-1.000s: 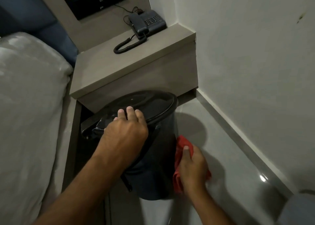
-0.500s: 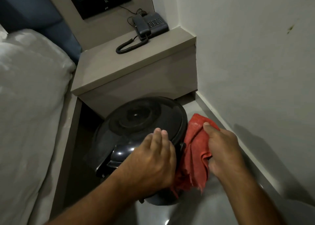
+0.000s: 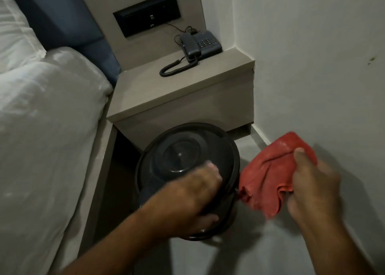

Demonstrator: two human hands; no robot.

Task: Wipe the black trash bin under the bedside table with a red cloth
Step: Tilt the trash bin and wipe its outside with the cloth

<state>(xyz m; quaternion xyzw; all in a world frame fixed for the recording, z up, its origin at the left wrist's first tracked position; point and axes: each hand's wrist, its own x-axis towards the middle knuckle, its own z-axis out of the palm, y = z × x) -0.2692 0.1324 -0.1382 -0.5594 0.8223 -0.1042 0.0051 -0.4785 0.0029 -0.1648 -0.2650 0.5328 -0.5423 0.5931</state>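
left hand (image 3: 193, 195) gripping near rim of black trash bin (image 3: 183, 156), right hand (image 3: 312, 183) clutching red cloth (image 3: 270, 170) just right of bin, bedside table (image 3: 183, 91) beyond

You pulled the red cloth (image 3: 277, 174) off the bin (image 3: 187, 160) side with your right hand (image 3: 312, 183); only its lower corner seemed to touch, though blur hid it.

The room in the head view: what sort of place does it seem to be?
Most likely a hotel bedroom. A bed with white bedding stands beside a built-in bedside table, which carries a corded desk telephone, and a small lidded black trash bin sits under it.
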